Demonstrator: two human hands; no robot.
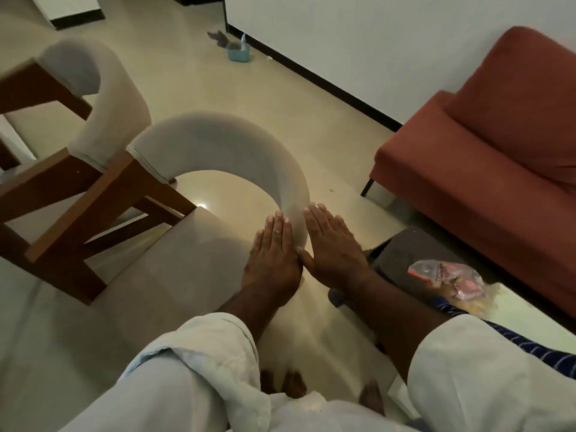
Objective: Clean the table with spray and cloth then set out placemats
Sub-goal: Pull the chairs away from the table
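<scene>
Both my hands are stretched out flat in front of me, side by side, fingers straight and holding nothing. My left hand (274,257) and my right hand (332,249) lie against the curved grey padded backrest of the near chair (218,141). A small teal caddy (239,53) with a spray bottle sticking out of it stands on the floor far ahead by the wall. A grey cloth (219,37) lies beside it. No table top, placemat or other task object shows clearly.
A second grey-and-wood chair (93,76) stands to the left. A rust-red sofa (498,157) fills the right. A dark stool (414,254) with a plastic bag (448,279) on it sits at my right. Beige floor lies between.
</scene>
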